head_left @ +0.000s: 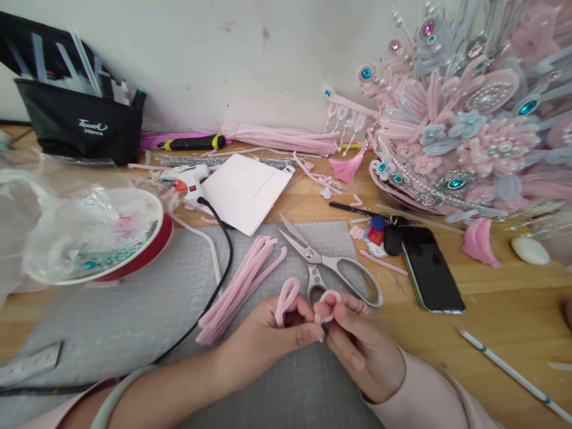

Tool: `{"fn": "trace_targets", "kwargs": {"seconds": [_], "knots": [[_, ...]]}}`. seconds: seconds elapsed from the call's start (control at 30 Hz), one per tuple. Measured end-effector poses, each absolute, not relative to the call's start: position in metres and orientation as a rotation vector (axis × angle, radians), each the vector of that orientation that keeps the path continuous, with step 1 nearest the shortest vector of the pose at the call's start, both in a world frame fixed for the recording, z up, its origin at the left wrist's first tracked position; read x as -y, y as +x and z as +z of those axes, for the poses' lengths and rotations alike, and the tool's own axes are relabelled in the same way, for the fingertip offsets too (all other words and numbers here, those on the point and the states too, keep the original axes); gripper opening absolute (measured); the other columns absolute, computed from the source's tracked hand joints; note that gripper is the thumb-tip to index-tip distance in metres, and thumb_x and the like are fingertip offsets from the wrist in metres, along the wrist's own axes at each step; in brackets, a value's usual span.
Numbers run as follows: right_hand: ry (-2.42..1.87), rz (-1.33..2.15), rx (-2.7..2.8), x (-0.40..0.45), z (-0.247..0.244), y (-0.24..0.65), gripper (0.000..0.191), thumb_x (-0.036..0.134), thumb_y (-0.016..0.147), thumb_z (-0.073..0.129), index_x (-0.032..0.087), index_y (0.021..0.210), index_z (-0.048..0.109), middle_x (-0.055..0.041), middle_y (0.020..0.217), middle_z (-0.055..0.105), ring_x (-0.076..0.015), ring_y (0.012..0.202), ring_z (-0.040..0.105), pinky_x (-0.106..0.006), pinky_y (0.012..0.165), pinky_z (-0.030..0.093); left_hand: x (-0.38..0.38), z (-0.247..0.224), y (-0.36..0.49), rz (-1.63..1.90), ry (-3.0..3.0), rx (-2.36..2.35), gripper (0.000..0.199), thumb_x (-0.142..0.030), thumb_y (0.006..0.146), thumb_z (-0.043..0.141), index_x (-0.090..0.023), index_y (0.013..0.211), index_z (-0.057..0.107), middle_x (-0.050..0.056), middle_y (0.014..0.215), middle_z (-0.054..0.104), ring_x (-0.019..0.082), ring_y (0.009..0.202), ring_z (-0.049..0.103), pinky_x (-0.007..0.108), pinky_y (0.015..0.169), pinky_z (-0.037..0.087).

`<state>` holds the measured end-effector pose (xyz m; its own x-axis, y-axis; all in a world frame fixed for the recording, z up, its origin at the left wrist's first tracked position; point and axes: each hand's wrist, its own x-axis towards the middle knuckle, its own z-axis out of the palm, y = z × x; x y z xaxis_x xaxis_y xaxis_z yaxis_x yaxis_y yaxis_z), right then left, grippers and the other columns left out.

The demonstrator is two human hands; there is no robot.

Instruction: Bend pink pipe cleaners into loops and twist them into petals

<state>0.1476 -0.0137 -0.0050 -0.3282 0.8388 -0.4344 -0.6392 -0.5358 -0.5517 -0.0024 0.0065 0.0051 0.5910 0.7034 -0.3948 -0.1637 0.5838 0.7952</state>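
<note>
My left hand (286, 330) pinches a pink pipe cleaner (286, 298) bent into loops, one loop standing up above the fingers. My right hand (357, 333) is closed on the other end of it, where a smaller loop curls round by the fingertips. A small dark bit shows between the two hands; what it is I cannot make out. Just beyond the hands lie metal scissors (319, 257) with blades apart. To the left of them rests a bundle of pink pipe cleaners (241, 289) on the grey cutting mat (147, 322).
A white glue gun (192, 182) with a black cord lies beside a white card (250, 190). At left stands a red-rimmed bowl (156, 238) with beads. A phone (431, 268) and keys (395, 235) lie at right, below a large pink beaded headdress (473, 131). A black pouch (80, 119) stands behind.
</note>
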Motion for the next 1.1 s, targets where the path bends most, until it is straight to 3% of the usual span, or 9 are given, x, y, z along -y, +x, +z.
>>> {"fn": "trace_targets", "kwargs": {"seconds": [0.23, 0.47, 0.63, 0.8, 0.93, 1.1], "knots": [[-0.901, 1.957, 0.382, 0.0135, -0.0012, 0.1459, 0.013, 0.029, 0.072, 0.065, 0.018, 0.078, 0.067, -0.003, 0.075, 0.069, 0.0037, 0.025, 0.034, -0.015, 0.029, 0.009, -0.0086, 0.0094, -0.001, 0.6, 0.794, -0.814, 0.022, -0.031, 0.067, 0.066, -0.015, 0.069, 0.052, -0.006, 0.059, 0.046, 0.006, 0.051, 0.036, 0.019, 0.049, 0.027], [-0.89, 1.984, 0.417, 0.0138, -0.001, 0.1452, 0.012, 0.029, 0.075, 0.062, 0.018, 0.078, 0.065, 0.0023, 0.063, 0.066, 0.0032, 0.024, 0.032, -0.015, 0.029, 0.012, -0.0104, 0.009, 0.0002, 0.575, 0.802, -0.804, 0.021, -0.03, 0.067, 0.066, -0.015, 0.071, 0.051, -0.006, 0.057, 0.045, 0.005, 0.049, 0.035, 0.019, 0.047, 0.025], [-0.892, 2.006, 0.491, 0.0147, 0.0002, 0.1459, 0.016, 0.031, 0.077, 0.059, 0.021, 0.087, 0.064, -0.0059, 0.09, 0.069, 0.0024, 0.026, 0.036, -0.014, 0.028, 0.014, -0.0118, 0.0053, -0.0036, 0.518, 0.989, -0.888, 0.022, -0.034, 0.072, 0.059, -0.015, 0.067, 0.051, -0.005, 0.058, 0.04, 0.008, 0.053, 0.034, 0.02, 0.05, 0.026], [-0.88, 2.052, 0.551, 0.0178, 0.0004, 0.1469, 0.025, 0.033, 0.079, 0.055, 0.025, 0.102, 0.06, -0.011, 0.119, 0.056, 0.0027, 0.029, 0.038, -0.016, 0.03, 0.014, -0.0124, 0.0062, -0.0054, 0.577, 1.075, -0.952, 0.021, -0.033, 0.075, 0.055, -0.016, 0.064, 0.049, -0.006, 0.057, 0.038, 0.008, 0.052, 0.031, 0.02, 0.048, 0.025], [-0.85, 2.05, 0.57, 0.0187, 0.0004, 0.1475, 0.027, 0.033, 0.081, 0.052, 0.028, 0.107, 0.058, -0.0113, 0.13, 0.044, 0.004, 0.032, 0.036, -0.016, 0.032, 0.016, -0.0133, 0.0117, -0.0038, 0.594, 0.913, -0.863, 0.015, -0.03, 0.075, 0.057, -0.015, 0.073, 0.054, -0.003, 0.066, 0.05, 0.01, 0.062, 0.043, 0.02, 0.058, 0.032], [-0.859, 2.023, 0.716, 0.0195, 0.0026, 0.1475, 0.037, 0.035, 0.081, 0.052, 0.034, 0.118, 0.049, -0.0116, 0.137, 0.033, 0.0032, 0.036, 0.04, -0.017, 0.035, 0.019, -0.0171, 0.0106, -0.0051, 0.629, 1.012, -0.955, 0.015, -0.029, 0.076, 0.056, -0.015, 0.069, 0.053, -0.002, 0.068, 0.051, 0.011, 0.065, 0.045, 0.022, 0.063, 0.035]]}}
